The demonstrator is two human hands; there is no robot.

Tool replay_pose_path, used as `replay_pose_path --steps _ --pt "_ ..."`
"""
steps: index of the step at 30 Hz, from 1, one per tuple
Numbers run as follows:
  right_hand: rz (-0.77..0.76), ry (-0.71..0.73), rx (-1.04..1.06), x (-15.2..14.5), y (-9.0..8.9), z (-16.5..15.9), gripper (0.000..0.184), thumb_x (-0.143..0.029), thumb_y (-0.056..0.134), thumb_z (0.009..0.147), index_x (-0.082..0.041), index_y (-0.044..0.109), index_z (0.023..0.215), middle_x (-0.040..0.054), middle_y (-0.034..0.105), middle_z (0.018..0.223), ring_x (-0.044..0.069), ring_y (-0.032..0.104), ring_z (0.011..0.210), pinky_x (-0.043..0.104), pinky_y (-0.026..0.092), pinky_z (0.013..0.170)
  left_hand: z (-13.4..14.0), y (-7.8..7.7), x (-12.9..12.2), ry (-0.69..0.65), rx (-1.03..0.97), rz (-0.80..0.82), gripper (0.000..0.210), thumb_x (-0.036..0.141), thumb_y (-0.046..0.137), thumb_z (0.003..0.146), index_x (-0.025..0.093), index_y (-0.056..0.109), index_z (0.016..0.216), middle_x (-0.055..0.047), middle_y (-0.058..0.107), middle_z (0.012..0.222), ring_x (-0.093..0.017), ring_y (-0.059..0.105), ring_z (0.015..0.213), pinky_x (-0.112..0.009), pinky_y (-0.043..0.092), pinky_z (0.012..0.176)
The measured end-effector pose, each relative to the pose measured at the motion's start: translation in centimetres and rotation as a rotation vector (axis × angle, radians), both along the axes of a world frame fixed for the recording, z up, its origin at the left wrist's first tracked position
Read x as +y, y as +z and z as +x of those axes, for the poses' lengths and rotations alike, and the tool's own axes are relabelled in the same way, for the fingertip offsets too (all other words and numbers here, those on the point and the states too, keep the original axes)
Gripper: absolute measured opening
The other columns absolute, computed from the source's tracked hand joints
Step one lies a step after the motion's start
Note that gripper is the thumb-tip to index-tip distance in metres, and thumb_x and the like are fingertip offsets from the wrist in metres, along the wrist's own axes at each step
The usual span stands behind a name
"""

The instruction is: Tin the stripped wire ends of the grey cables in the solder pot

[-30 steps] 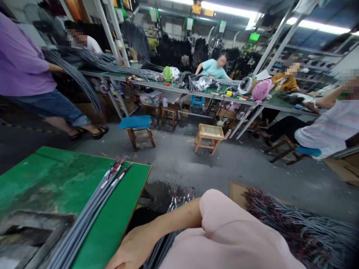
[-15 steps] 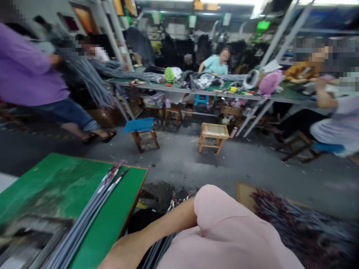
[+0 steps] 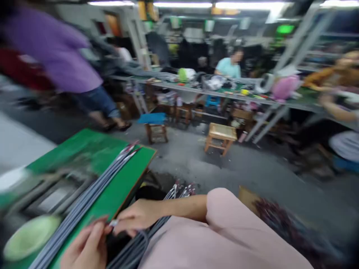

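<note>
My right hand (image 3: 141, 216) reaches in from the right and is closed around a grey cable (image 3: 145, 239) near its white-wrapped end (image 3: 113, 223). My left hand (image 3: 88, 243) is at the bottom left, thumb and fingers pinched at the tip of this same end; the fine detail there is blurred. Beneath my right arm, a bundle of grey cables (image 3: 129, 252) with white and reddish ends lies by my body. Another row of grey cables (image 3: 84, 201) lies along the green table (image 3: 137, 166), just beyond my left hand.
A pale green bowl (image 3: 32, 237) and a blurred grey metal fixture (image 3: 56, 198) are on the table. Two stools, one blue-topped (image 3: 153, 118) and one wooden (image 3: 223, 130), stand on the floor. A cable heap (image 3: 286, 224) lies right. Co-workers are around a long bench (image 3: 238, 95).
The view has shifted, and the room appears further right. My right hand has come up into view, and my left hand has appeared beside it with the cable end between them.
</note>
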State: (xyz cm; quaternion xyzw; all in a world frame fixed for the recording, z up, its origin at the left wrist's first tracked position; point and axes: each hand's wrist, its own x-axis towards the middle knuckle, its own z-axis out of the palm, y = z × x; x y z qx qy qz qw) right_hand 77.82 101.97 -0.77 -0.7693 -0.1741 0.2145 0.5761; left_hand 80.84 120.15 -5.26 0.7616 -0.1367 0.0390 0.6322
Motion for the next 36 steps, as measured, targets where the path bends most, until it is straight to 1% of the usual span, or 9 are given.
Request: replay_pose_path --steps 1,2,5,9,13,17,22,31,36 --pt "0.046 -0.021 -0.001 0.7 -0.3 -0.3 0.019 -0.02 0.049 0.092 -0.015 0.057 0.076 -0.0079 0.053 0.052 0.005 0.051 0.051 0.014 0.039 0.057 -0.7 0.2 -0.1 0.08 0.13 -0.127 0.024 0.038 0.063 0.077 0.021 0.061 0.061 -0.001 0.069 0.072 -0.017 0.063 0.066 -0.031 0.052 0.057" --pt "0.097 -0.037 0.012 1.2 -0.6 -0.3 0.021 -0.021 0.046 0.094 -0.014 0.057 0.077 -0.0074 0.052 0.051 0.005 0.05 0.049 0.015 0.039 0.055 -1.2 0.6 -0.1 0.075 0.219 -0.195 0.024 0.036 0.068 0.072 0.019 0.061 0.057 -0.002 0.07 0.075 -0.016 0.063 0.069 -0.029 0.051 0.059" --pt "0.218 -0.03 0.097 2.4 -1.7 0.9 0.029 -0.036 0.044 0.093 -0.013 0.057 0.081 -0.0053 0.054 0.048 0.008 0.049 0.042 0.019 0.037 0.049 -0.8 1.5 0.3 0.037 0.294 -0.365 0.024 0.035 0.073 0.068 0.016 0.063 0.057 -0.006 0.071 0.084 -0.016 0.063 0.076 -0.028 0.051 0.067" --pt "0.259 0.026 0.214 3.9 -2.8 2.4 0.037 -0.047 0.046 0.09 -0.013 0.057 0.079 -0.0031 0.055 0.045 0.007 0.045 0.038 0.02 0.035 0.048 -0.3 1.8 1.9 0.081 0.357 -0.547 0.024 0.038 0.076 0.064 0.015 0.069 0.068 -0.005 0.071 0.079 -0.012 0.059 0.065 -0.026 0.049 0.063" --pt "0.326 0.055 0.344 4.7 -3.6 2.4 0.039 -0.052 0.051 0.086 -0.015 0.056 0.076 -0.0032 0.053 0.042 0.008 0.044 0.035 0.021 0.032 0.044 -1.0 1.5 2.8 0.087 0.375 -0.617 0.026 0.039 0.076 0.066 0.014 0.071 0.074 -0.003 0.068 0.068 -0.01 0.057 0.061 -0.024 0.048 0.061" --pt "0.405 0.054 0.417 5.1 -4.4 3.0 0.039 -0.053 0.057 0.082 -0.016 0.055 0.073 -0.0041 0.051 0.038 0.008 0.041 0.031 0.021 0.032 0.041 -0.7 0.8 3.1 0.084 0.39 -0.666 0.026 0.037 0.077 0.067 0.014 0.07 0.074 -0.003 0.068 0.067 -0.009 0.056 0.058 -0.022 0.046 0.06" --pt "0.492 0.075 0.478 5.3 -5.0 3.8 0.037 -0.05 0.06 0.083 -0.015 0.057 0.072 -0.004 0.052 0.037 0.008 0.04 0.03 0.021 0.033 0.039 -0.2 0.0 2.9 0.142 0.418 -0.776 0.027 0.035 0.08 0.063 0.014 0.069 0.076 -0.001 0.067 0.065 -0.008 0.055 0.055 -0.021 0.044 0.057" --pt "0.575 0.135 0.593 5.5 -5.4 5.3 0.035 -0.049 0.062 0.081 -0.016 0.058 0.071 -0.0037 0.052 0.036 0.008 0.039 0.03 0.021 0.034 0.038 0.8 -0.3 2.3 0.146 0.444 -0.86 0.024 0.032 0.08 0.063 0.013 0.066 0.069 0.0 0.066 0.061 -0.005 0.052 0.051 -0.018 0.042 0.054" --pt "0.663 0.181 0.661 5.7 -5.8 6.0 0.033 -0.047 0.063 0.081 -0.016 0.059 0.07 -0.0044 0.05 0.035 0.008 0.039 0.029 0.021 0.034 0.038 1.4 -0.6 2.1 0.129 0.571 -0.976 0.027 0.031 0.082 0.06 0.012 0.064 0.065 -0.001 0.066 0.059 -0.005 0.054 0.05 -0.016 0.042 0.052"
